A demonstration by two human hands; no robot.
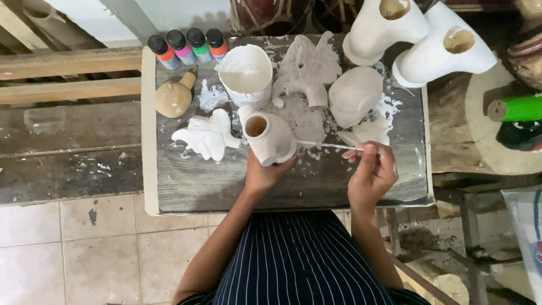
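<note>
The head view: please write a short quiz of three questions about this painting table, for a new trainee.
1. True or false: the left hand holds the white hollow figure on the grey board.
2. What does the right hand hold?
A. a thin brush
B. a paint bottle
C. the white cup
3. How many small paint bottles stand at the far left corner of the board?

Key
1. True.
2. A: the thin brush points its tip towards the hollow figure.
3. Four, with dark caps; they stand in a row beside the white cup.
</note>
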